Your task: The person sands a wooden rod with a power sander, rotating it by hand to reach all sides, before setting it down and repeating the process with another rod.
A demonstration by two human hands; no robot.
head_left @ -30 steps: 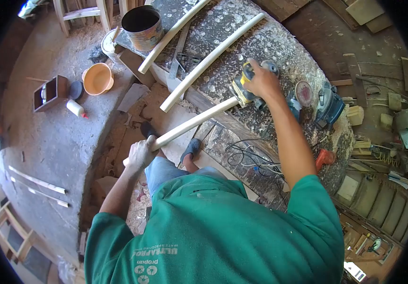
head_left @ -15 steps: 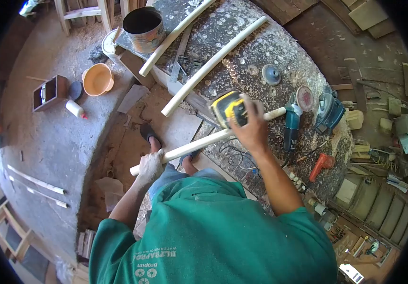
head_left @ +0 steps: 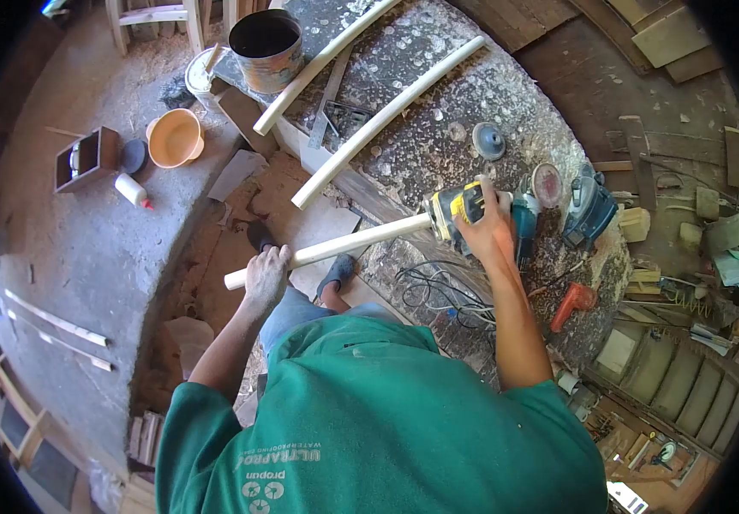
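My left hand [head_left: 267,276] is wrapped around a pale wooden pole [head_left: 356,242] near its lower-left end. The pole slants up to the right, and its far end is hidden beneath a yellow-and-black power sander [head_left: 451,210]. My right hand [head_left: 487,230] grips the sander, which rests on the pole over the bench edge. Just beyond that hand lies a teal angle grinder [head_left: 524,227], partly covered by it. Two more pale poles lie on the bench, a longer curved pole [head_left: 391,120] and another pole [head_left: 322,68] farther back.
The dusty, paint-spotted workbench [head_left: 519,94] carries a blue power tool [head_left: 588,210], an orange-red tool [head_left: 573,306], a grey disc [head_left: 488,140] and a metal bucket [head_left: 266,64]. Cables [head_left: 438,287] hang by its front edge. An orange basin [head_left: 175,140] stands at left.
The sander and my right hand have moved right along the pole, toward its far end. The sander has turned on its side. My left hand and the pole's near end have shifted slightly up-left.
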